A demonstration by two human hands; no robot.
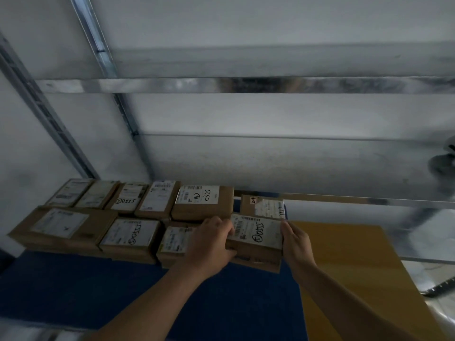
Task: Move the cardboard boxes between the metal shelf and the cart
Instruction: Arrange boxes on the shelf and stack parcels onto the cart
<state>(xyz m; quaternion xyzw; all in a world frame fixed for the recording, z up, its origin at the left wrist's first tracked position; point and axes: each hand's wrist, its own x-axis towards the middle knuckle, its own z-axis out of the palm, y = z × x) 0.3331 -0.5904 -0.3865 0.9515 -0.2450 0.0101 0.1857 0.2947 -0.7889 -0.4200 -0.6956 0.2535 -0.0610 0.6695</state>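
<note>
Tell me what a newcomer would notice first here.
First, the labelled cardboard box at centre, held between the left hand and the right hand over the blue surface. Next, two rows of similar labelled boxes packed to its left, with bare metal shelf rails stretching across above.

One wide-angle view, worn on the person's head, looks forward and down across the blue cart top (110, 291) toward the metal shelf (246, 85) behind its far edge. It sits close: the left hand (211, 242) and right hand (295, 242) grip a cardboard box (257, 236) mid-frame, forearms entering from below.
</note>
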